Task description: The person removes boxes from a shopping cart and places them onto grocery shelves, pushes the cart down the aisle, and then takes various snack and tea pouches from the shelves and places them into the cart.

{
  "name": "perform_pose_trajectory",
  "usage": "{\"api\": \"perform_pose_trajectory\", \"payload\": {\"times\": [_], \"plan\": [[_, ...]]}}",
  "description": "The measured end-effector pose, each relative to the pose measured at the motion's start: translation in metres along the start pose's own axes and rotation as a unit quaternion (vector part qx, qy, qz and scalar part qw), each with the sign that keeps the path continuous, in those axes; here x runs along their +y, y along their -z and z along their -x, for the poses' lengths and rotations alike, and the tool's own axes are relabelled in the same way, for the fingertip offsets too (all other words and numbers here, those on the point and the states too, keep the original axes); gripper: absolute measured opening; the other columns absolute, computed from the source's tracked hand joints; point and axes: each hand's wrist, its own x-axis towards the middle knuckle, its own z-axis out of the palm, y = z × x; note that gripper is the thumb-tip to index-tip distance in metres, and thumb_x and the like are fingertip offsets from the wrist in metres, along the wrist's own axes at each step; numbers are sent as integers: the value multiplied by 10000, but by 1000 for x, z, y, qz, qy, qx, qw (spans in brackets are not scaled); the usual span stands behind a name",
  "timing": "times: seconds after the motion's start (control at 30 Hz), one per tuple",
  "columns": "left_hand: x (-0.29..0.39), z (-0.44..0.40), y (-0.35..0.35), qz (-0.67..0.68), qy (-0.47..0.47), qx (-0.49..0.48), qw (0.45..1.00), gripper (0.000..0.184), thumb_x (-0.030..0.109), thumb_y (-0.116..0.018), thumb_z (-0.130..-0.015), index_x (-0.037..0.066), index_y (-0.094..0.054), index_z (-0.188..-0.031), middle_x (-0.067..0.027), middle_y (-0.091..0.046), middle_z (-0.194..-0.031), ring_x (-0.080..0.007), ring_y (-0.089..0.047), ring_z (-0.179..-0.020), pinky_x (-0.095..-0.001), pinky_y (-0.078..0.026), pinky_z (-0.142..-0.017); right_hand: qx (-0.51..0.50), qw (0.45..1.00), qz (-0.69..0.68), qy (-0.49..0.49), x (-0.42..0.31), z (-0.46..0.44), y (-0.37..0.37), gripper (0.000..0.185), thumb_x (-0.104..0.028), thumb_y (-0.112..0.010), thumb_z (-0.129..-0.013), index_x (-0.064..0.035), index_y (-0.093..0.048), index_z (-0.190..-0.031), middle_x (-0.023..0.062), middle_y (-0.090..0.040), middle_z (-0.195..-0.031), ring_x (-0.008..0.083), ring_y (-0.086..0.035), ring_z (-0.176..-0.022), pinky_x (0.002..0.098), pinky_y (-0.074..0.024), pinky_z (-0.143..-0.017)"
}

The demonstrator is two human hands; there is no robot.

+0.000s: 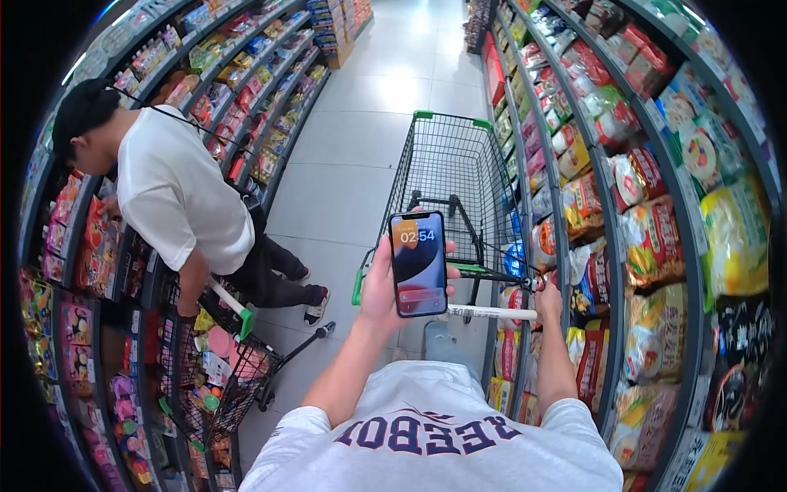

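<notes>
My left hand [378, 287] is wrapped round a smartphone [419, 266], held upright in front of me over the near end of a shopping cart [416, 156]. Its lit screen reads 02:54, and my fingertips show along its right edge. To the right, my right hand [548, 300] is closed at the right end of the cart's white handle [500, 313], beside the shelf. The cart is black wire with green corner pieces and stands ahead of me in the aisle. The phone hides part of the handle.
On the left, a person in a white T-shirt [176, 184] leans towards the shelves, beside a second cart [215, 369] with goods in it. Close on my right run shelves of bagged food [652, 242]. The pale tiled floor [352, 148] stretches ahead between the shelves.
</notes>
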Motion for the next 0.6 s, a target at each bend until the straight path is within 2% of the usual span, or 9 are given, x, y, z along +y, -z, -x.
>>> {"api": "perform_pose_trajectory", "payload": {"times": [0.2,0.27,0.33,0.37,0.43,0.47,0.5,0.57,0.6], "plan": [[9,-86,28,32,-19,-6,999,623,648,-292,-1059,303,-318,-1577,-197,-553,-1380,-380,-654,-1037,-547,-557,-845,-4,1000,1,8,-52,-81,5,229,-197,-613,-910,-51,-668,-1077,255,-717,-1105,431,-683,-1072,523,-535,-922],[13,-106,35,-34,-10,56,998,654,651,-275,-1061,275,-295,-1595,-199,-566,-1383,-365,-674,-1052,-524,-580,-861,12,999,11,41,-60,-116,0,251,-233,-596,-936,-43,-664,-1085,275,-710,-1102,441,-685,-1061,523,-544,-910],[19,-123,53,-136,11,93,986,665,651,-270,-1062,267,-296,-1604,-180,-590,-1388,-351,-696,-1048,-507,-595,-864,32,999,5,19,-77,-145,-3,244,-228,-598,-933,-45,-682,-1070,264,-722,-1048,442,-690,-1049,529,-544,-915],[20,-125,53,-217,55,186,957,660,638,-280,-1067,230,-368,-1579,-151,-612,-1380,-306,-702,-1060,-450,-596,-876,42,999,6,32,-78,-168,-13,232,-219,-608,-919,-54,-693,-1057,250,-729,-1034,433,-697,-1036,523,-549,-904],[31,-129,81,-442,197,175,858,657,617,-366,-1066,153,-482,-1517,-74,-668,-1231,-170,-695,-885,-310,-574,-780,32,998,-24,54,-87,-200,-19,215,-199,-587,-922,-61,-694,-1047,233,-734,-1012,425,-705,-1006,525,-548,-888],[35,-131,122,-543,334,148,756,679,614,-382,-1062,126,-474,-1524,-72,-657,-1203,-134,-673,-831,-297,-563,-748,4,999,-36,37,-104,-203,-3,212,-159,-566,-930,-44,-678,-1068,242,-727,-1042,435,-693,-1036,539,-540,-900],[23,-130,116,-619,358,174,677,660,591,-379,-1067,110,-506,-1501,-113,-672,-1188,-159,-682,-822,-308,-569,-748,-23,998,-49,20,-126,-202,20,212,-118,-544,-937,-27,-662,-1088,252,-719,-1072,445,-681,-1067,553,-532,-913],[8,-117,185,-740,372,91,553,652,602,-388,-1051,138,-539,-1483,-157,-693,-1172,-224,-684,-786,-359,-575,-701,-27,998,-52,29,-140,-234,16,218,-122,-534,-946,-38,-665,-1099,250,-722,-1078,446,-682,-1069,548,-535,-911],[2,-106,223,-734,421,99,524,649,608,-389,-1042,159,-541,-1486,-156,-696,-1171,-230,-681,-767,-376,-570,-667,-36,997,-53,31,-148,-246,19,224,-125,-533,-950,-48,-662,-1116,252,-723,-1090,450,-681,-1076,551,-534,-911]]}}
